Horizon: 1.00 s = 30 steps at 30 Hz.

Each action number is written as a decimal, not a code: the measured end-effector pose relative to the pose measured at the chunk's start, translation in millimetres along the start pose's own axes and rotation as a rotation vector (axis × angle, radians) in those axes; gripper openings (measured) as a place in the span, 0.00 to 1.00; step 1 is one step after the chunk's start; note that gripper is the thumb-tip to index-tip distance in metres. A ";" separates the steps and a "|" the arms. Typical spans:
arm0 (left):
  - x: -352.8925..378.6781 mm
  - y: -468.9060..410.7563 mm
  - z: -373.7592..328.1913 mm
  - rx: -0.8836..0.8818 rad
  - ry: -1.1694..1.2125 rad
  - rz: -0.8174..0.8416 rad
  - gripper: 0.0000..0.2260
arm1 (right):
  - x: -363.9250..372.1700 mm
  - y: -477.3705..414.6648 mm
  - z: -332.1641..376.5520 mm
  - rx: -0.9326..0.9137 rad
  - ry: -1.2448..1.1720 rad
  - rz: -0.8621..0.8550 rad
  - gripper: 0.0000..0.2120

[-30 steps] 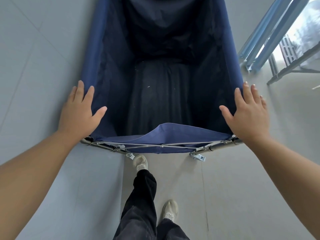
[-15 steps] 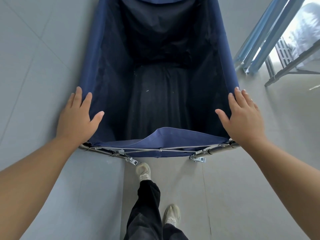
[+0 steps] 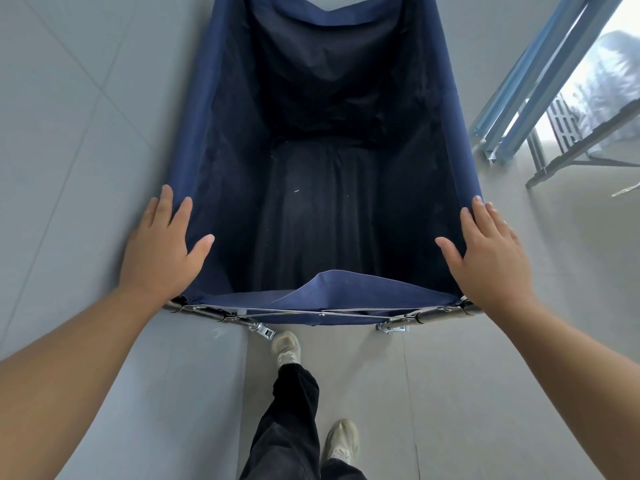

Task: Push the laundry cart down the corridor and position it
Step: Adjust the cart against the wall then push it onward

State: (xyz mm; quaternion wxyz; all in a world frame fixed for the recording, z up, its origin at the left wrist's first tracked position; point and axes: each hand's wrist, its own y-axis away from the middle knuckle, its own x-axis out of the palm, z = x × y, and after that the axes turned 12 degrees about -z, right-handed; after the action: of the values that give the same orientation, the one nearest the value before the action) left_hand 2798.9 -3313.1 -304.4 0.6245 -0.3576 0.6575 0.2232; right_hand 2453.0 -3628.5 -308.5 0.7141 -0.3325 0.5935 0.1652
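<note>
Farther forward now, one laundry cart (image 3: 322, 150) under two flat hands: left hand (image 3: 161, 252), right hand (image 3: 486, 258).

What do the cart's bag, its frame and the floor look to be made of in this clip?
Cart bag: woven fabric, matte navy; it creases and sags along the near edge.
Frame: metal tubing, probably steel, with a shiny silver finish and bright glints at the joints.
Floor: large pale grey tiles or panels, smooth with a faint sheen and thin seam lines; the exact material is unclear.
</note>
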 end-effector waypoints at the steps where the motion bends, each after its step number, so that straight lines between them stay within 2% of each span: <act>1: -0.7 -0.2 -0.1 0.000 0.002 0.001 0.31 | -0.3 -0.1 0.2 0.001 0.001 0.000 0.30; 19: 1.2 -0.5 2.4 0.011 0.012 -0.010 0.30 | 1.2 -2.4 0.5 -0.013 0.009 0.001 0.30; 26: 4.0 0.1 7.2 0.039 -0.032 -0.006 0.31 | 0.6 -2.4 1.1 0.017 0.021 0.045 0.29; 30: 3.3 0.1 5.0 0.039 0.026 -0.013 0.32 | 0.5 -1.0 -1.5 0.033 0.025 0.065 0.29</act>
State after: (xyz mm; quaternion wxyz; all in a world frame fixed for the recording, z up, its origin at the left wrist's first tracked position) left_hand 2802.2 -3310.0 -308.3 0.6244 -0.3524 0.6673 0.2017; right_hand 2452.7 -3630.4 -308.8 0.7061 -0.3030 0.6158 0.1744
